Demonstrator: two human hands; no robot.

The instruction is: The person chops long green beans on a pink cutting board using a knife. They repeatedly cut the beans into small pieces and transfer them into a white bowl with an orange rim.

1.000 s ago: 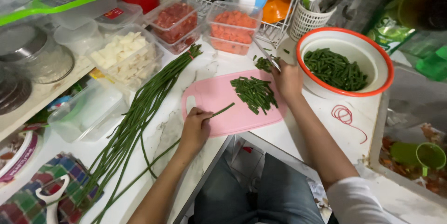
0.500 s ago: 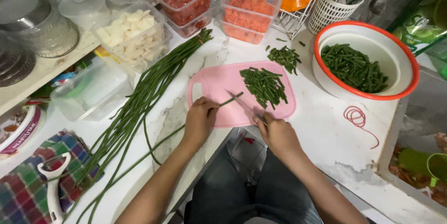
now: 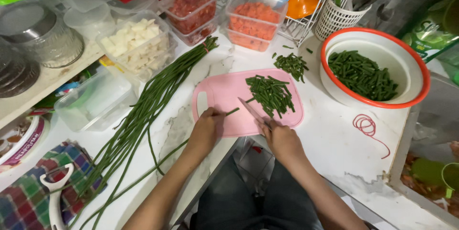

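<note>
The left hand (image 3: pixel 206 129) pins a long bean (image 3: pixel 229 112) on the pink board (image 3: pixel 220 96), the right hand (image 3: pixel 282 139) grips a knife (image 3: pixel 252 110) just beyond it, cut pieces (image 3: pixel 271 95) ahead, bowl (image 3: pixel 416 67) part-filled, and a big bundle (image 3: pixel 148 105) lies uncut to the left.

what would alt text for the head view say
A person's left hand pins a long bean on a pink cutting board while the right hand holds a knife beside cut bean pieces.
</note>
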